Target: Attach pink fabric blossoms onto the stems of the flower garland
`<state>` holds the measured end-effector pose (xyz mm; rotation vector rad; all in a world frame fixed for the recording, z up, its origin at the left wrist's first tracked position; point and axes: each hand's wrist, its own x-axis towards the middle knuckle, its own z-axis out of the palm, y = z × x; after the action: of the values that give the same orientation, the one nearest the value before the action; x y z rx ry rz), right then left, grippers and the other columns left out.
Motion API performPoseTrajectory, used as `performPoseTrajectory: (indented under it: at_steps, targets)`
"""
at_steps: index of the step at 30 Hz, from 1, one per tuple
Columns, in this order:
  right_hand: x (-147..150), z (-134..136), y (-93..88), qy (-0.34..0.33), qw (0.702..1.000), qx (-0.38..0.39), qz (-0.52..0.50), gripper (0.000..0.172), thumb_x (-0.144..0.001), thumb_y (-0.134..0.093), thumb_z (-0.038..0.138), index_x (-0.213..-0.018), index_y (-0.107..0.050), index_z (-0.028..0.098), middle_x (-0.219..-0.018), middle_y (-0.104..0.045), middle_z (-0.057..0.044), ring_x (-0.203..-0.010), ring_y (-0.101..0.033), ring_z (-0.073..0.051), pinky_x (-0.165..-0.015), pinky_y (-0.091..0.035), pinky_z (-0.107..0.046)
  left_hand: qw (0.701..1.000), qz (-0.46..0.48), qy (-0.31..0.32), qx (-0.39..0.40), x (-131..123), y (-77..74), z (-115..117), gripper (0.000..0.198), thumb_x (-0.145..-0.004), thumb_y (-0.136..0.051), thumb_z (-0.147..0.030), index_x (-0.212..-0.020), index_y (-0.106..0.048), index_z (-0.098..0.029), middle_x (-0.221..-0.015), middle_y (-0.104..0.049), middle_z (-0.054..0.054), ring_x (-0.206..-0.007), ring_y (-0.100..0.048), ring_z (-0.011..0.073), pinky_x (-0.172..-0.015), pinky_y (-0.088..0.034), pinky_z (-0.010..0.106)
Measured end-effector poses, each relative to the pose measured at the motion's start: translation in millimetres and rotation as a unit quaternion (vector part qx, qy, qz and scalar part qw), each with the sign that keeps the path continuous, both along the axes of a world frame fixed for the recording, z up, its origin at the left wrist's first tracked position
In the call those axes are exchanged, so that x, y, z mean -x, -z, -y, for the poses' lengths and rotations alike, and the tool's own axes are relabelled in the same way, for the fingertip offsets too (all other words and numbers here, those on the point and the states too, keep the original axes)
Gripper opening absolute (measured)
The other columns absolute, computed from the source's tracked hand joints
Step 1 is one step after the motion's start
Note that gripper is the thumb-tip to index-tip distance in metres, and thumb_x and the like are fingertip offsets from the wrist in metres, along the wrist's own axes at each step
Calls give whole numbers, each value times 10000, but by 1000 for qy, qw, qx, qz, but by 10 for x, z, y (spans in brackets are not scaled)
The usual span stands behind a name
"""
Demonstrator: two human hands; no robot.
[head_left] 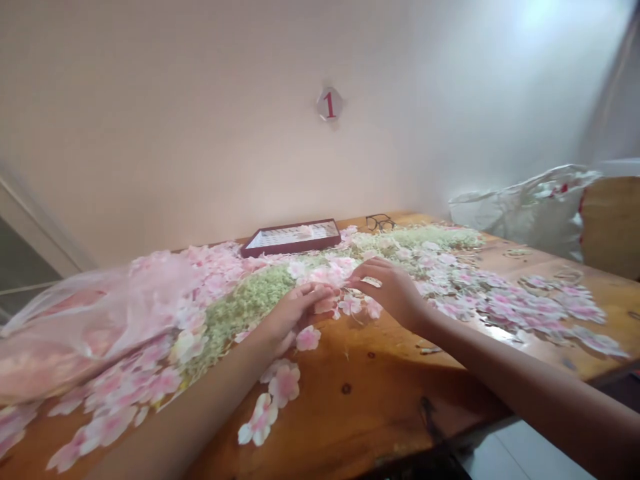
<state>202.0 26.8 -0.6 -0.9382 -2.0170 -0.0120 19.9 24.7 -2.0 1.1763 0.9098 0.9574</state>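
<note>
Both my hands meet over the middle of the wooden table [380, 400], working at a pale pink artificial flower [326, 304]. My left hand [295, 313] has its thumb and fingers closed on this flower. Close beside it on the right, my right hand [387, 287] is bent in a pinch; what sits between its fingertips is too small to make out. Several pink cloth blossoms [351, 305] hang or lie just below the fingers. Loose pink flowers [284, 383] rest on the wood near my left forearm.
Green filler sprigs [250, 297] and a heap of pink petals [210, 267] cover the left side, beside a sheer pink bag [100, 320]. A dark red tray [293, 248] and eyeglasses [381, 222] lie at the back. Finished-looking flower strands [520, 300] spread on the right, before a white sack [520, 213].
</note>
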Motion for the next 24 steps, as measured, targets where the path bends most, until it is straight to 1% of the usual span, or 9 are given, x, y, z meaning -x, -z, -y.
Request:
performPoseTrajectory:
  at_steps: [3, 6, 10, 12, 14, 18, 20, 21, 24]
  targets:
    - [-1, 5, -22, 12, 999, 43, -29, 168, -754, -503, 339, -672, -547, 199, -707, -570, 9, -686, -513, -116, -633, -379, -241, 1000, 20, 0, 21, -19, -5, 9, 142, -645, -626, -256, -751, -581, -173, -914, -600, 40, -727, -583, 117, -726, -489, 259]
    - [3, 5, -33, 13, 995, 88, -49, 215, -726, -519, 388, -621, -519, 200, -660, -558, 23, -625, -497, -104, -588, -367, -235, 999, 7, 17, 48, -59, -7, 50, 181, -651, -620, -271, -809, -581, -191, -953, -591, 41, -691, -595, 115, -682, -502, 245]
    - [6, -29, -5, 1, 986, 142, -91, 270, -687, -548, 402, -564, -454, 181, -590, -526, 25, -569, -469, -94, -540, -358, -233, 997, 28, 24, 72, -94, 2, 95, 240, -677, -594, -293, -893, -572, -191, -1021, -567, 59, -788, -595, 145, -716, -501, 249]
    - [5, -60, 24, -13, 975, 182, -124, 273, -665, -569, 390, -562, -436, 175, -561, -513, 24, -540, -465, -91, -512, -360, -233, 994, 60, 29, 86, -95, 13, 93, 242, -700, -567, -301, -904, -557, -173, -1042, -556, 83, -855, -583, 172, -775, -485, 274]
    - [6, -86, 47, -29, 959, 234, -159, 243, -648, -585, 371, -598, -458, 170, -576, -531, 14, -543, -490, -97, -511, -382, -243, 990, 94, 38, 99, -90, 30, 77, 265, -728, -527, -330, -928, -527, -156, -1045, -550, 113, -916, -562, 199, -827, -460, 306]
    - [21, -88, 48, -70, 928, 298, -210, 147, -660, -577, 294, -690, -517, 163, -667, -578, -10, -618, -562, -120, -591, -450, -275, 983, 136, 60, 110, -85, 63, 52, 361, -756, -466, -395, -1014, -462, -143, -1020, -558, 133, -944, -548, 211, -865, -431, 340]
    - [37, -58, 28, -81, 933, 289, -199, 103, -686, -551, 262, -719, -540, 165, -714, -596, -20, -673, -577, -127, -632, -458, -274, 980, 141, 76, 120, -96, 66, 59, 391, -765, -445, -412, -1045, -441, -141, -997, -572, 132, -935, -553, 206, -868, -424, 337]
    - [46, -38, 18, -76, 944, 267, -179, 95, -699, -538, 253, -734, -553, 166, -744, -602, -27, -702, -577, -130, -647, -456, -272, 979, 140, 84, 125, -103, 63, 67, 399, -770, -431, -420, -1054, -437, -139, -978, -581, 131, -932, -555, 203, -871, -419, 334]
    - [71, 23, 4, -52, 986, 145, -71, 115, -744, -495, 233, -779, -585, 171, -809, -601, -36, -738, -558, -126, -667, -437, -263, 976, 138, 103, 136, -116, 50, 90, 404, -783, -395, -436, -1043, -452, -133, -919, -603, 123, -906, -565, 193, -871, -409, 326]
